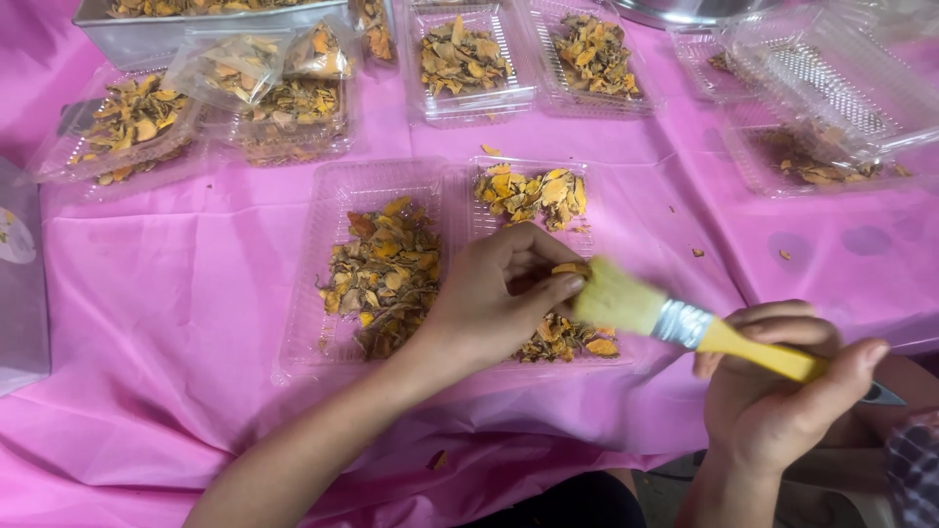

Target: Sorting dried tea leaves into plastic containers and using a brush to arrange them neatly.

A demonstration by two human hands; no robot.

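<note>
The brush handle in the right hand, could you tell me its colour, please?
Yellow, seen in the head view: brush handle, right hand.

Both forearms are bare to the hand, no rings or watch showing; at four o'clock, a dark checked cloth (915, 469) covers the lap.

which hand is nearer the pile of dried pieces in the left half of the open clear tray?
Left. The left hand sits over the tray, right beside that pile, pinching a dried piece. The right hand is off the tray's right side, holding a yellow-handled brush.
</note>
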